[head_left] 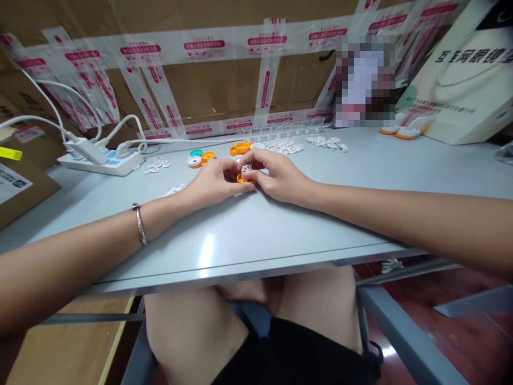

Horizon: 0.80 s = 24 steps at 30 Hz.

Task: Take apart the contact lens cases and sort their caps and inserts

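Between my two hands, just above the table's middle, is an orange round plastic part (pixel 240 178). My left hand (pixel 216 179) grips it from the left, with thumb and fingers around its rim. A small white slotted plastic piece (pixel 246 169) is pinched in the fingers of my right hand (pixel 276 174), right over the orange part. Whether the two pieces touch cannot be made out. Behind my hands lie orange rings (pixel 241 147), and to their left a group of round parts in orange, white and teal (pixel 196 153).
White small pieces lie in a pile (pixel 280 146) and in smaller groups (pixel 326 143) on the grey table (pixel 320 224). Clear cups (pixel 276 128) line the back. A power strip (pixel 116 160) with cables stands left, a paper bag (pixel 460 91) right, a taped carton (pixel 224 85) behind.
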Available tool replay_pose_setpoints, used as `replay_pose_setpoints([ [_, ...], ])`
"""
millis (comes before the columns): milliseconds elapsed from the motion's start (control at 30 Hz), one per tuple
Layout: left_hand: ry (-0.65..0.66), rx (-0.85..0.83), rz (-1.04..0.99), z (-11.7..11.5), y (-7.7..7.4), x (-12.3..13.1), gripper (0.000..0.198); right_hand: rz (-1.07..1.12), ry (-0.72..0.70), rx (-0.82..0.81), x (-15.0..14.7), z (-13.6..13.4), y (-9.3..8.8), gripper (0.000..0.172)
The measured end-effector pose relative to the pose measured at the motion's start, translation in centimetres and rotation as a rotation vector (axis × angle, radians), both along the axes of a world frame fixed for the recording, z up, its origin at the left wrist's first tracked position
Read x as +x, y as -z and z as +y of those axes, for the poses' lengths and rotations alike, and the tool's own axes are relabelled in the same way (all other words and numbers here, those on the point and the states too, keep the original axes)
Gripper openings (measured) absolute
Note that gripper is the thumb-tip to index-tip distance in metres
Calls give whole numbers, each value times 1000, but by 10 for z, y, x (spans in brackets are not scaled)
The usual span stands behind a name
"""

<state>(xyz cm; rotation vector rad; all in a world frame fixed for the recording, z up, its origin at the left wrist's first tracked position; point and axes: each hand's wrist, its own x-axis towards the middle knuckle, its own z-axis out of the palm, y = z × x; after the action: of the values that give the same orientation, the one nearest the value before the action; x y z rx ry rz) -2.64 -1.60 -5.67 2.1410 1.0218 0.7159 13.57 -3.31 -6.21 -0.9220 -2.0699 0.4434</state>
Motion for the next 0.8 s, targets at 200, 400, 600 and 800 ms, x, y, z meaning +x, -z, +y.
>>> replay_pose_setpoints([
  [200,-52,0,15,-2,-1,2,34,106,64,153,-4,-3,-8,13],
  [400,-18,11,13,-6,-4,4,28,182,-49,57,-2,-4,-9,16],
  [600,-11,14,-33,-6,-2,1,33,326,-112,-161,2,-2,-14,23],
  [800,-52,65,-73,-7,-7,-1,48,535,-157,-382,5,1,-19,28],
])
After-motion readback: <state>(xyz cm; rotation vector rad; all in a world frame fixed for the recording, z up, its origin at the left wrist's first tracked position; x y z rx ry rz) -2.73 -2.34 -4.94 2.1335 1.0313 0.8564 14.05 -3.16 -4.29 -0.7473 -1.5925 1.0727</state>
